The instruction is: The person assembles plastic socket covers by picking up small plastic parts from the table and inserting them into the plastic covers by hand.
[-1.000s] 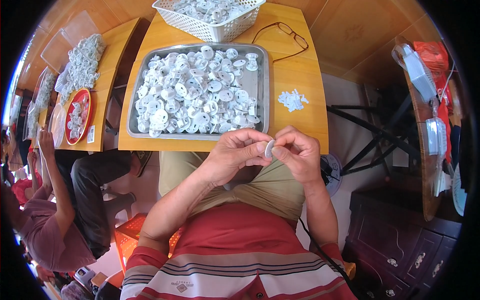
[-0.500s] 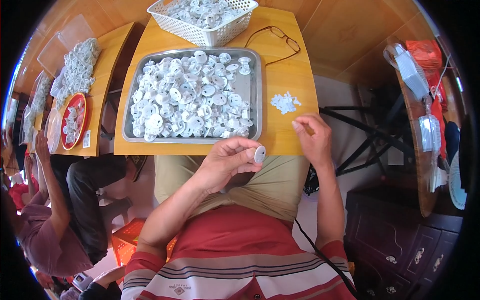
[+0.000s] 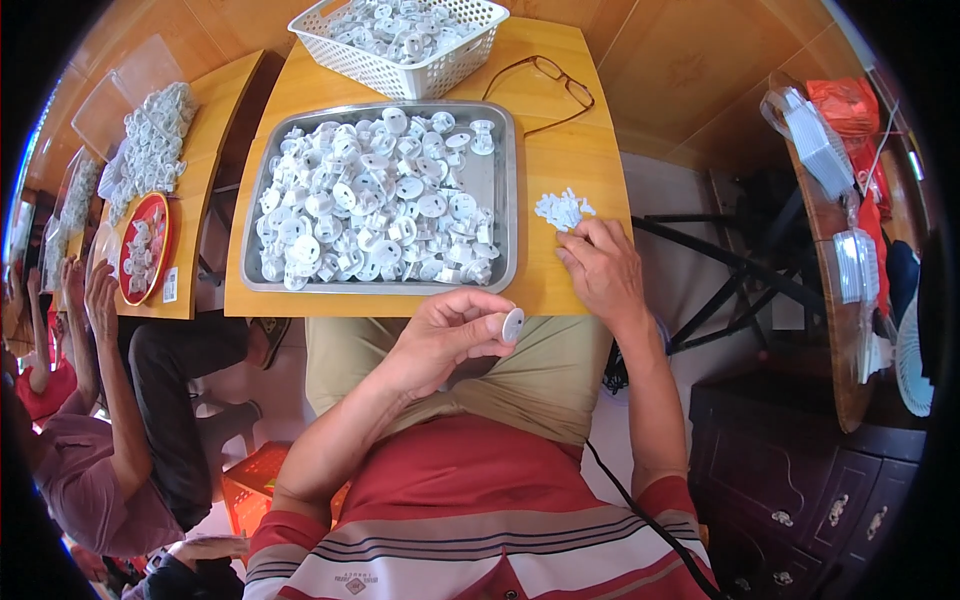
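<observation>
Between the thumb and fingers of my left hand is a white round plastic part, its disc face turned to the right with a small dark mark in it. This hand is just off the table's near edge, over my lap. My right hand rests on the table at the near side of a small pile of white plastic pieces. Its fingers are bent down together, and their tips are partly hidden. A metal tray heaped with white spool-like plastic parts lies left of the pile.
Behind the tray stands a white plastic basket of similar parts. Eyeglasses lie beside it. At left, another person sits by a second table with a red-rimmed plate. Black metal legs stand at right.
My right hand has moved forward and left to the small pile, its fingers bending downward. My left hand still holds the round part and has shifted slightly.
</observation>
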Tool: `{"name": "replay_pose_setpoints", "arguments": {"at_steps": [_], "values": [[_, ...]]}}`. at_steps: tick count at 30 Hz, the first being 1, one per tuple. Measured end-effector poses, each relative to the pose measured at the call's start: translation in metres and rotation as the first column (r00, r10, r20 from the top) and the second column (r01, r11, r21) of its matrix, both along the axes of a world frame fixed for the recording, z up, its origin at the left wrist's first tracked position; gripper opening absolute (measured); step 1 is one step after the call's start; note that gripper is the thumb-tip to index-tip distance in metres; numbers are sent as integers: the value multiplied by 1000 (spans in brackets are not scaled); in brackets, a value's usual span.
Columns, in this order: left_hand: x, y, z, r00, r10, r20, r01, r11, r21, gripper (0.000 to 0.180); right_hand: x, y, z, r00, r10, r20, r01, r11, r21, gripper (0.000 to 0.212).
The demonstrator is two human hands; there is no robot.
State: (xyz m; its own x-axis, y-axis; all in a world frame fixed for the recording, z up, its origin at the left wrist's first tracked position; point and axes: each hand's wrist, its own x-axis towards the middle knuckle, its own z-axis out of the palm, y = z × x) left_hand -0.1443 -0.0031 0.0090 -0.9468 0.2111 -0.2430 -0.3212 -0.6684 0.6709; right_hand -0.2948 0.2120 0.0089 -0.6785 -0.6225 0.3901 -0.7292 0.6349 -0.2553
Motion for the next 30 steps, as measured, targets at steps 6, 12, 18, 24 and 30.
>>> {"name": "replay_pose_setpoints", "arguments": {"at_steps": [6,12,18,24,30], "values": [[1,1,1,1000,-1,5,1,1000,-10,18,2,4,-3,995,16,99,-7,995,-96,16],[1,0,2,1000,-4,8,4,1000,-12,18,6,7,-5,998,23,52,-18,995,-102,17],[3,0,1,1000,-6,1,6,1000,-14,19,11,7,-3,999,30,41,-25,992,-122,20],[4,1,2,1000,-13,-1,13,1000,-19,19,12,9,-4,997,41,70,-32,991,-129,23],[6,2,1,1000,-17,0,17,1000,-12,20,12,9,-4,997,17,80,-7,992,-129,25]]}}
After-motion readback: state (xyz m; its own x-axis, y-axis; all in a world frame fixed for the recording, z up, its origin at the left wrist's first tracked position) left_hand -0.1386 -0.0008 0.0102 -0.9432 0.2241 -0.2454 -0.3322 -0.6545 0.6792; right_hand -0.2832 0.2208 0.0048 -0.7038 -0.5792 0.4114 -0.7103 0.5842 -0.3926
